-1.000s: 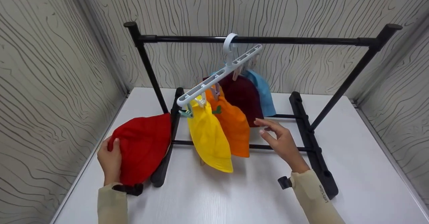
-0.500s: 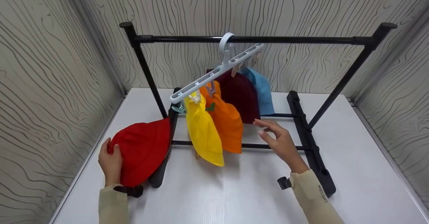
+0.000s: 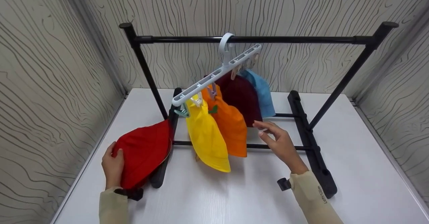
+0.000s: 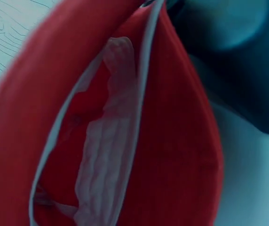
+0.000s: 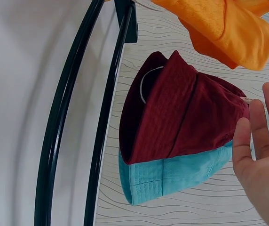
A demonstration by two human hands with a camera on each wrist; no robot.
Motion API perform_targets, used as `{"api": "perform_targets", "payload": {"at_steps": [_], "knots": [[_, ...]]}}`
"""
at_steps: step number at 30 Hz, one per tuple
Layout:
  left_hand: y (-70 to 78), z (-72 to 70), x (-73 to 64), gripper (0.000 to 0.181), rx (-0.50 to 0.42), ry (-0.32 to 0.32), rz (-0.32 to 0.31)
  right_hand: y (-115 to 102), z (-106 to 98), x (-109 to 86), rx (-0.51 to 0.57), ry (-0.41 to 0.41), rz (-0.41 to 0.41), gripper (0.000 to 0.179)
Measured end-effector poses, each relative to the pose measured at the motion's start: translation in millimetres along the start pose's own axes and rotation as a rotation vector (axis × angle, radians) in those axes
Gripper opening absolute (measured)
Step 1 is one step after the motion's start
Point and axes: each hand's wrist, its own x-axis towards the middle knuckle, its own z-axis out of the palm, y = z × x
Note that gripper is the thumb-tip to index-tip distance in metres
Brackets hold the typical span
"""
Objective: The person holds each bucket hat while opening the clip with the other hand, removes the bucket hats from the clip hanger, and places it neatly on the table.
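At the left of the head view, my left hand [image 3: 113, 165] grips a red bucket hat [image 3: 144, 150] by its crown. The left wrist view looks into this red hat [image 4: 181, 141] and its pale lining; the hand is out of sight there. My right hand [image 3: 280, 145] hovers near the maroon hat [image 3: 239, 96], fingers slightly bent, holding nothing. A yellow hat [image 3: 206, 137], an orange hat [image 3: 229, 123], the maroon one and a light blue hat [image 3: 263, 90] hang clipped along a pale blue clip hanger [image 3: 216, 75]. In the right wrist view, relaxed fingers [image 5: 261, 134] show beside the maroon hat.
The hanger hooks over the top bar [image 3: 285, 40] of a black rack. Its feet stand on a white table [image 3: 201, 200], the right foot [image 3: 313, 147] near my right forearm. Wood-patterned walls [image 3: 187, 9] enclose the back and sides. A green clip [image 3: 182, 111] hangs at the hanger's near end.
The hanger and its hats sway slightly. My left hand, with the red hat, has come a little down and to the right. The right hand stays almost still.
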Motion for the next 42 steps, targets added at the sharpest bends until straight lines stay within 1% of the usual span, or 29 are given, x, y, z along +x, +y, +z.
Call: {"api": "perform_targets", "payload": {"at_steps": [5,7,11,14,19,23,26,31,35,38,42], "knots": [[-3.4,1.3,-0.1,0.05,0.063,-0.086,-0.018,0.9,-1.1,-0.8,-0.001,-0.011,0.041,0.031],[-4.6,2.0,-0.5,0.049,0.085,-0.103,-0.014,1.7,-1.5,-1.1,-0.003,-0.016,0.059,0.032],[-4.3,3.4,-1.9,0.047,0.128,-0.106,0.031,3.7,-2.0,-1.9,0.035,-0.029,0.079,0.033],[-0.8,3.9,-2.7,0.047,0.153,-0.112,0.065,4.4,-2.1,-3.0,0.051,-0.026,0.082,0.032],[7.0,7.3,-2.1,0.045,0.186,-0.108,0.124,6.4,-2.7,-4.2,0.03,-0.009,0.106,0.031],[17.9,12.8,-2.2,0.042,0.229,-0.074,0.184,7.8,-3.6,-4.5,0.022,-0.005,0.122,0.031],[29.9,18.4,-4.0,0.042,0.247,-0.07,0.221,7.5,-4.4,-4.8,0.009,0.003,0.136,0.031],[49.9,30.0,-11.1,0.044,0.238,-0.123,0.254,6.8,-6.0,-5.4,-0.017,0.013,0.153,0.032],[62.7,40.0,-16.8,0.047,0.222,-0.175,0.275,7.1,-7.0,-5.3,-0.013,0.015,0.151,0.033],[71.4,47.0,-20.4,0.051,0.194,-0.213,0.316,8.1,-7.7,-4.8,0.004,0.024,0.142,0.033],[83.4,55.8,-25.8,0.056,0.154,-0.245,0.374,8.6,-8.2,-3.9,0.021,0.029,0.131,0.033]]}}
